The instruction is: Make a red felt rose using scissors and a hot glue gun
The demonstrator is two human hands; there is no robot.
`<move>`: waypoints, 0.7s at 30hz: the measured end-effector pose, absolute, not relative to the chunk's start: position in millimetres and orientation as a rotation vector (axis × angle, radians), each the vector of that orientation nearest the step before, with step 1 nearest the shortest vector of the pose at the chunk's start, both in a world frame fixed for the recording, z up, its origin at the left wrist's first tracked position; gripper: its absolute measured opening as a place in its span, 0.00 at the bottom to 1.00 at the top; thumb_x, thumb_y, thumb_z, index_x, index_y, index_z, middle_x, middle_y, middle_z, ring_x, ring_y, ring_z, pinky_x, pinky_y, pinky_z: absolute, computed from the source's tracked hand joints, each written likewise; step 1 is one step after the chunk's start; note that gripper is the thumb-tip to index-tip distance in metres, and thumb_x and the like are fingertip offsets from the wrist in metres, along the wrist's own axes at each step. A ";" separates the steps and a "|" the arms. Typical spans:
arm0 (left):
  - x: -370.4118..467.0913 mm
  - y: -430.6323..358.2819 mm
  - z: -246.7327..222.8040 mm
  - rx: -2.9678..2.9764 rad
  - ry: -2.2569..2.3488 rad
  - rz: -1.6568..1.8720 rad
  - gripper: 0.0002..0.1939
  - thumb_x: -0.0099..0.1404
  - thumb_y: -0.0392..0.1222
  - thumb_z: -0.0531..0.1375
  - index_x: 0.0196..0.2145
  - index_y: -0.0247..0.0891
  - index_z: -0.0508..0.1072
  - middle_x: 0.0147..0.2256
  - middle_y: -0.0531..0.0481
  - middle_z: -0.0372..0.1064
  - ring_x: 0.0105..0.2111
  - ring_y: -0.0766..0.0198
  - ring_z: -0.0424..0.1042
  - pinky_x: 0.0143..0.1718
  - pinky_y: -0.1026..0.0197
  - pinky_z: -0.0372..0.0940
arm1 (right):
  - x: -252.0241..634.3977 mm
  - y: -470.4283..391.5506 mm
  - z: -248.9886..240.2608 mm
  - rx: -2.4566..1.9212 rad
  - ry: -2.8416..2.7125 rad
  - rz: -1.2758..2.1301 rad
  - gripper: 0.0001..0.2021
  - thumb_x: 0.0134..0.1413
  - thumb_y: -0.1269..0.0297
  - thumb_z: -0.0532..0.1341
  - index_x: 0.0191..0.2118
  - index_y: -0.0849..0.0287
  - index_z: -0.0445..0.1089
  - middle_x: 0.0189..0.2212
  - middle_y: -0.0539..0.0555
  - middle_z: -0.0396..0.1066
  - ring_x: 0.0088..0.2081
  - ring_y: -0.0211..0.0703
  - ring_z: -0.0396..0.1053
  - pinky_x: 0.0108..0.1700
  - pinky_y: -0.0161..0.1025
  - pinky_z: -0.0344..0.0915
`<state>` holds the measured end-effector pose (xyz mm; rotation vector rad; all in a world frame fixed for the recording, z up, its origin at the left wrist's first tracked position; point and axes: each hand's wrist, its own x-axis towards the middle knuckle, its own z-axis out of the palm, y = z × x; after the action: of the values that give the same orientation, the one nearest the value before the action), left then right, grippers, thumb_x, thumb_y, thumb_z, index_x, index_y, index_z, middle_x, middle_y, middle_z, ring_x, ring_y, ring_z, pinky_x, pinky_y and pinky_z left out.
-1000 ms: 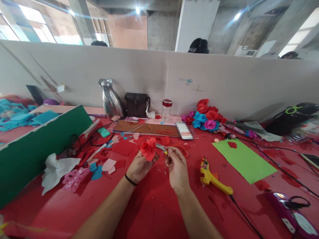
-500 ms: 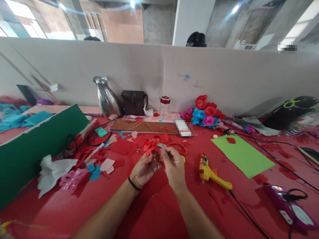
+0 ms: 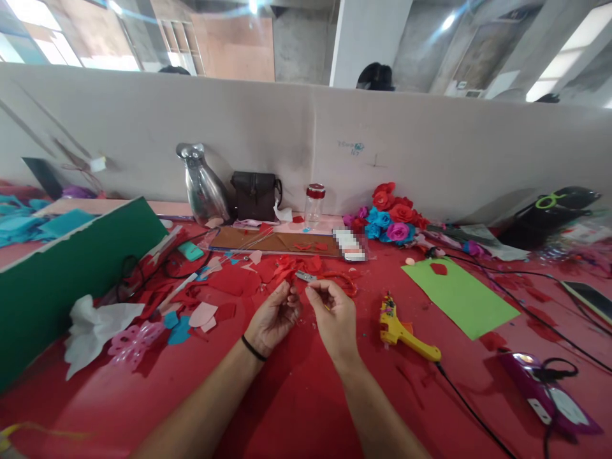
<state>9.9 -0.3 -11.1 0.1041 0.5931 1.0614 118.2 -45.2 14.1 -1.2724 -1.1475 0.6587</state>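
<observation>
My left hand [image 3: 275,319], with a black band at the wrist, is closed with thumb and fingers pinching a red paper flower [image 3: 285,273]. The flower rises above the fingertips and partly blends with the red scraps behind it. Just to the right, apart from the left, my right hand [image 3: 336,319] is closed in a pinch of thumb and forefinger. Whatever it may hold is too small to make out. Behind the right fingertips lies a tool with a grey metal end [image 3: 305,276] and a red looped handle [image 3: 345,278].
A yellow glue gun [image 3: 404,335] lies at right, by a green sheet [image 3: 461,303] and a purple power strip [image 3: 549,392]. Paper scraps [image 3: 203,315] and a green board [image 3: 81,280] are at left. Behind stand a steel jug [image 3: 204,188], jar [image 3: 314,205] and paper roses [image 3: 394,213].
My hands have moved apart a little, the left shifting left. The flower has turned and dropped slightly toward the scraps. The whole view has shifted slightly.
</observation>
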 end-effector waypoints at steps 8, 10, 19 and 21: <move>6.0 0.9 -10.4 0.176 0.674 1.085 0.09 0.61 0.28 0.57 0.24 0.32 0.68 0.22 0.52 0.63 0.17 0.77 0.58 0.13 0.77 0.53 | 242.1 -111.7 -16.9 -2.021 -1.587 -0.121 0.15 0.47 0.68 0.55 0.43 0.57 0.70 0.39 0.59 0.73 0.41 0.53 0.69 0.42 0.46 0.63; 6.0 -0.3 -8.3 0.169 0.688 1.057 0.10 0.62 0.27 0.55 0.24 0.32 0.68 0.22 0.52 0.63 0.17 0.77 0.58 0.13 0.77 0.53 | 267.1 -120.9 -31.5 -2.269 -1.656 -0.192 0.18 0.44 0.71 0.55 0.45 0.60 0.69 0.39 0.63 0.73 0.42 0.58 0.68 0.41 0.49 0.62; 6.4 -1.0 0.0 0.104 0.695 0.980 0.15 0.65 0.28 0.50 0.22 0.30 0.66 0.21 0.51 0.62 0.16 0.77 0.56 0.12 0.77 0.50 | 277.5 -113.5 -36.8 -2.331 -1.648 -0.091 0.20 0.47 0.72 0.55 0.49 0.62 0.65 0.32 0.60 0.74 0.30 0.50 0.72 0.29 0.40 0.61; 6.6 -1.4 0.5 0.096 0.696 0.980 0.15 0.66 0.28 0.50 0.22 0.30 0.66 0.20 0.51 0.62 0.15 0.78 0.56 0.11 0.77 0.50 | 268.6 -110.5 -30.4 -2.150 -1.593 0.024 0.13 0.52 0.65 0.55 0.43 0.60 0.67 0.28 0.57 0.73 0.27 0.48 0.71 0.27 0.39 0.62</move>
<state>6.6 -1.4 0.5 0.0956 0.6956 0.9805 268.6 -110.5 -30.4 -2.1504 -1.5932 0.0241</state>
